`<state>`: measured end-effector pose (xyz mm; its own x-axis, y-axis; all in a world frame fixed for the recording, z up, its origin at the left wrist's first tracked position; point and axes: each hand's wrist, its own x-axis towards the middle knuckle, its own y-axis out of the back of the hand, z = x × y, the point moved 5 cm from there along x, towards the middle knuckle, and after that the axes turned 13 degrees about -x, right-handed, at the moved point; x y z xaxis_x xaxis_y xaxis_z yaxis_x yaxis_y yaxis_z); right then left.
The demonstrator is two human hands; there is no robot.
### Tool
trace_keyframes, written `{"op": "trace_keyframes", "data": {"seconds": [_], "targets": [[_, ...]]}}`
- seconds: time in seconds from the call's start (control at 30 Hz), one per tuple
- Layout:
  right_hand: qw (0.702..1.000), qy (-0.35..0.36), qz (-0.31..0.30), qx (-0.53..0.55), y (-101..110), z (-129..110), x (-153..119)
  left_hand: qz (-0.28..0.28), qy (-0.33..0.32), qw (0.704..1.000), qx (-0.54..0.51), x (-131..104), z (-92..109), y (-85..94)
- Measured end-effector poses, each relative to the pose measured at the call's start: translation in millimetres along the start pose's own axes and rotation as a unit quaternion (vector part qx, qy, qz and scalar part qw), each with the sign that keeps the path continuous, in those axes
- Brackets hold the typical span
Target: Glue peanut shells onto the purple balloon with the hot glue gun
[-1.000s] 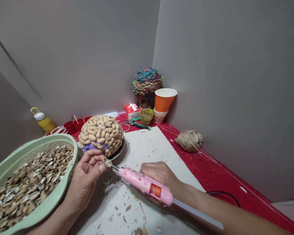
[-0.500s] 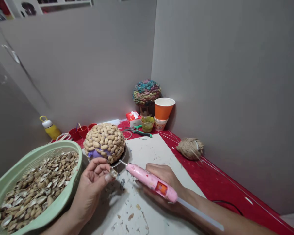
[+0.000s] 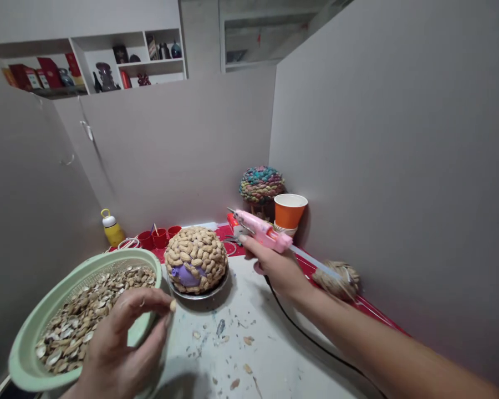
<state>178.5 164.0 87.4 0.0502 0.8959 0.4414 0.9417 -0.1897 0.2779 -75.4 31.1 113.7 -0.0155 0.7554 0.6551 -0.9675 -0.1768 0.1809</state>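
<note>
My left hand (image 3: 127, 338) pinches a small peanut shell piece (image 3: 173, 305) between thumb and index finger, in front of the green basket's right side. My right hand (image 3: 276, 269) grips a pink glue gun (image 3: 263, 230), raised over the back of the board, its nozzle pointing to the left. A clear glue stick (image 3: 316, 261) sticks out of its rear. Between the hands and farther back, a dome of peanut shells (image 3: 197, 252) sits on a metal dish (image 3: 196, 296). A purple balloon (image 3: 188, 274) shows through a gap at its front.
A green basket (image 3: 19, 354) of shells stands at left. Behind are red cups (image 3: 160, 238), a yellow bottle (image 3: 113, 230), an orange cup (image 3: 290, 212) and a coloured dome (image 3: 261, 184). Twine (image 3: 339, 280) lies at right; shell scraps dot the pale board (image 3: 274, 332).
The view has tilted up, showing more shelves. My right hand has lifted the glue gun up and away from my left hand. My left hand has drawn back from the dome with the shell piece.
</note>
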Motion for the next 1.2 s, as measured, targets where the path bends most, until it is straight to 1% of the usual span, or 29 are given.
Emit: {"op": "trace_keyframes", "data": {"seconds": [0.03, 0.1, 0.17, 0.27, 0.33, 0.4, 0.47, 0.5, 0.53, 0.57, 0.6, 0.67, 0.7, 0.73, 0.77, 0.83, 0.9, 0.97, 1.03, 1.2], "targets": [[1.000, -0.022, 0.009, 0.013, -5.9, -1.1, 8.5, -0.008, -0.044, 0.998, 0.043, 2.1, 0.9, 3.9], [0.998, -0.055, 0.015, 0.038, -20.7, -2.5, 22.2, -0.038, -0.104, 0.987, 0.114, 6.4, -3.8, 5.6], [0.995, -0.073, 0.009, 0.062, -36.7, -1.9, 31.3, -0.091, -0.136, 0.971, 0.173, 10.3, -12.6, 0.9], [0.991, -0.095, -0.020, 0.087, -56.7, 4.8, 37.5, -0.182, -0.188, 0.932, 0.249, 14.9, -19.3, -11.2], [0.989, -0.106, -0.038, 0.098, -64.0, 11.2, 38.6, -0.243, -0.210, 0.903, 0.286, 18.4, -19.9, -18.9], [0.987, -0.111, -0.048, 0.110, -66.0, 17.0, 38.6, -0.293, -0.213, 0.880, 0.308, 22.8, -20.1, -24.0], [0.985, -0.114, -0.053, 0.119, -65.1, 22.2, 38.3, -0.322, -0.219, 0.866, 0.312, 26.2, -19.9, -27.2], [0.984, -0.117, -0.057, 0.122, -64.4, 24.7, 38.1, -0.320, -0.221, 0.867, 0.311, 27.7, -19.5, -27.9], [0.983, -0.121, -0.060, 0.124, -63.9, 27.2, 38.1, -0.303, -0.217, 0.876, 0.305, 29.4, -18.8, -28.1], [0.982, -0.125, -0.062, 0.125, -63.7, 29.6, 38.1, -0.272, -0.198, 0.894, 0.296, 31.5, -18.3, -27.6], [0.982, -0.128, -0.064, 0.126, -63.8, 31.9, 38.2, -0.232, -0.164, 0.916, 0.281, 33.5, -18.3, -27.0], [0.981, -0.134, -0.066, 0.126, -64.8, 36.1, 38.3, -0.140, -0.056, 0.962, 0.226, 35.9, -20.5, -26.1], [0.980, -0.136, -0.067, 0.125, -65.4, 37.7, 38.1, -0.101, 0.005, 0.978, 0.183, 35.5, -22.7, -27.5], [0.981, -0.136, -0.068, 0.124, -66.0, 38.8, 37.8, -0.064, 0.063, 0.987, 0.134, 34.3, -25.3, -29.8], [0.981, -0.133, -0.070, 0.123, -66.5, 39.5, 37.4, -0.026, 0.111, 0.990, 0.082, 32.7, -28.0, -32.4], [0.982, -0.124, -0.074, 0.121, -66.8, 39.4, 36.5, 0.046, 0.169, 0.985, -0.002, 29.5, -33.3, -37.3], [0.984, -0.107, -0.077, 0.120, -66.3, 37.6, 35.9, 0.109, 0.192, 0.974, -0.048, 26.7, -39.4, -39.3], [0.985, -0.092, -0.077, 0.122, -65.5, 34.7, 35.4, 0.156, 0.198, 0.965, -0.075, 24.2, -45.5, -38.5], [0.986, -0.081, -0.075, 0.121, -64.5, 31.8, 34.9, 0.181, 0.200, 0.958, -0.092, 22.5, -50.6, -37.0], [0.988, -0.072, -0.068, 0.115, -62.7, 28.8, 34.1, 0.196, 0.217, 0.952, -0.089, 23.3, -57.2, -37.0]]}}
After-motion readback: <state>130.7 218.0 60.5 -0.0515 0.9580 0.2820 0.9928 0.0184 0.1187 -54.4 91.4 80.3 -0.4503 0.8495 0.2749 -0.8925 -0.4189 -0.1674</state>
